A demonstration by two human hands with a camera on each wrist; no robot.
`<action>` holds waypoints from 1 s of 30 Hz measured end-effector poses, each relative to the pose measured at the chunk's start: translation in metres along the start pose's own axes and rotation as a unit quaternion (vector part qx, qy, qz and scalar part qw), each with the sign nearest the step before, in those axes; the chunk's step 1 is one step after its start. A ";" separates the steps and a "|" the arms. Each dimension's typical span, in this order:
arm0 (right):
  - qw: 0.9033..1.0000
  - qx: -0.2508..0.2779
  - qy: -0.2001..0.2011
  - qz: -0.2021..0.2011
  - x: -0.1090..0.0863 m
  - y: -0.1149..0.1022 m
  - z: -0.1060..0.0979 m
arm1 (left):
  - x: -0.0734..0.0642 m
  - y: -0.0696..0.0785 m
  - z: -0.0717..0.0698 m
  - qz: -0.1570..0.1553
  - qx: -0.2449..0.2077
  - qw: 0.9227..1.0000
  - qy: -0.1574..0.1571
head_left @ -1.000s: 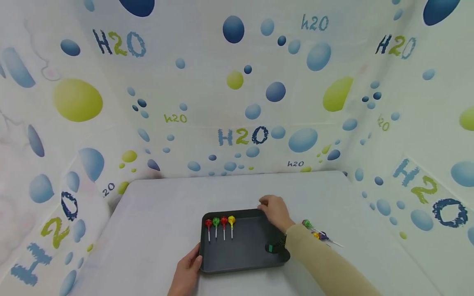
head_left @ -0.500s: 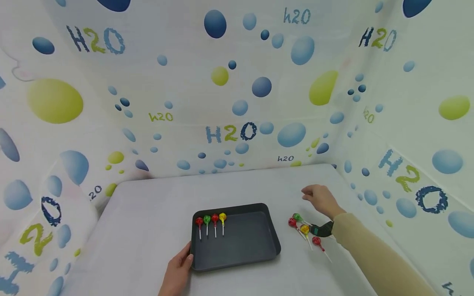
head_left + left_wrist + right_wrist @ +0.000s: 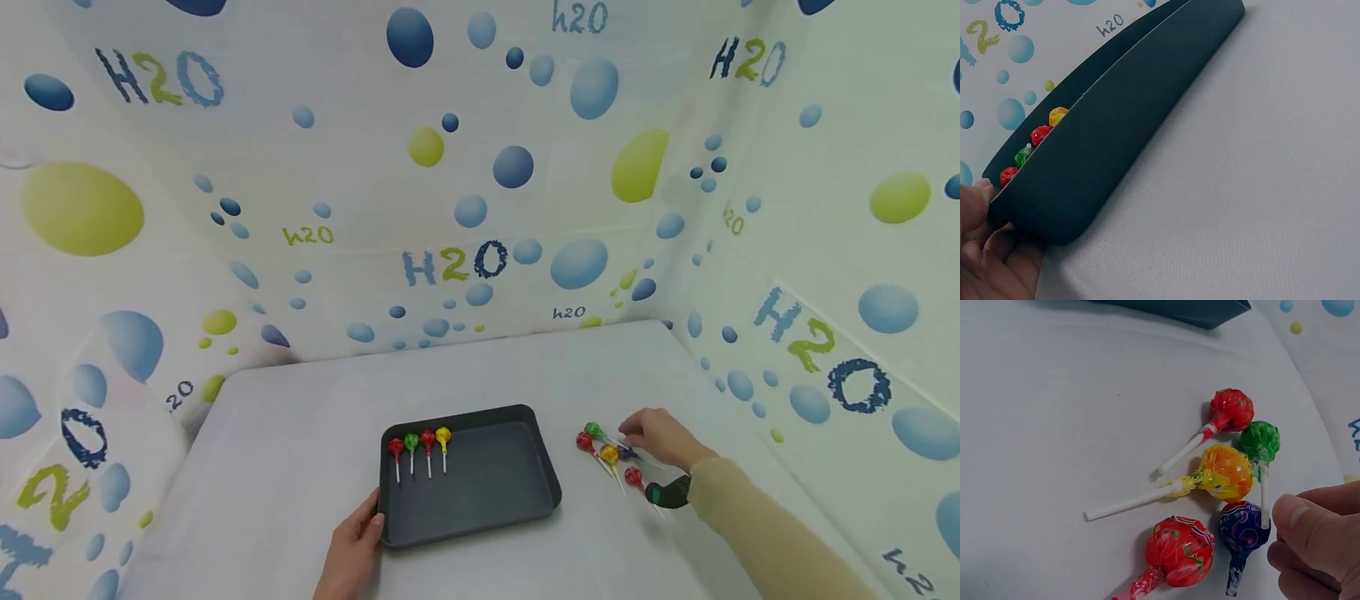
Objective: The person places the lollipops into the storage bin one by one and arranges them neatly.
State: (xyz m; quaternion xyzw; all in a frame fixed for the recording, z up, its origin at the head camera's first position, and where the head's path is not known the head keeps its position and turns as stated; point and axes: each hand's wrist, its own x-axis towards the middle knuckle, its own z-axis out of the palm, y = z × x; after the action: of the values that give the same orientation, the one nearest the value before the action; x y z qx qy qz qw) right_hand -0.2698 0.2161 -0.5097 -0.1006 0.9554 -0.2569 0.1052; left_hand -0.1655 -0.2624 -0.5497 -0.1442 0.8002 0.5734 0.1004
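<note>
In the head view, a dark grey rectangular tray with low walls (image 3: 487, 487) lies on the white cloth-covered table (image 3: 300, 442). Inside it, near its far wall and left corner, four wrapped ball-shaped lollipops on white sticks (image 3: 427, 438) lie in a row. The left hand (image 3: 352, 542) grips its left side. To the right of the tray lie five loose ones: a green-wrapped lollipop (image 3: 594, 431), two red-wrapped lollipops (image 3: 584, 442), a yellow-orange lollipop (image 3: 609, 455) and a dark purple-blue lollipop (image 3: 626, 454). The right hand (image 3: 667, 439) is over their side away from the tray.

In the left wrist view, the thumb is at the tray's rim, the fingers below; this light hold should suffice to keep the tray steady.

In the right wrist view, the right thumb is just beside the green one's stick end, which points away from the tray. Whether the fingers already pinch something, I cannot tell. I think it is better to take one stick only, then lift straight up, because the neighbouring heads are close and could roll.
</note>
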 end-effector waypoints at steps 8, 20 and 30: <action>1.000 0.009 -0.019 0.016 -0.009 -0.001 0.007 | 0.003 -0.002 -0.001 -0.009 -0.006 1.000 0.000; 0.999 -0.014 0.018 0.024 -0.008 0.008 0.019 | 0.001 -0.001 0.003 -0.003 0.004 1.000 -0.005; 0.998 -0.026 0.043 0.043 -0.015 0.013 0.007 | 0.000 0.000 0.002 -0.002 0.003 1.000 -0.004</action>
State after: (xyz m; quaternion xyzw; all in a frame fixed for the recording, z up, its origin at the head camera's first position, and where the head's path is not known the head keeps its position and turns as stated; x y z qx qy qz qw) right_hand -0.2557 0.2273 -0.5206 -0.0511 0.9689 -0.2311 0.0725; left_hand -0.1655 -0.2602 -0.5510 -0.1430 0.8012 0.5714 0.1055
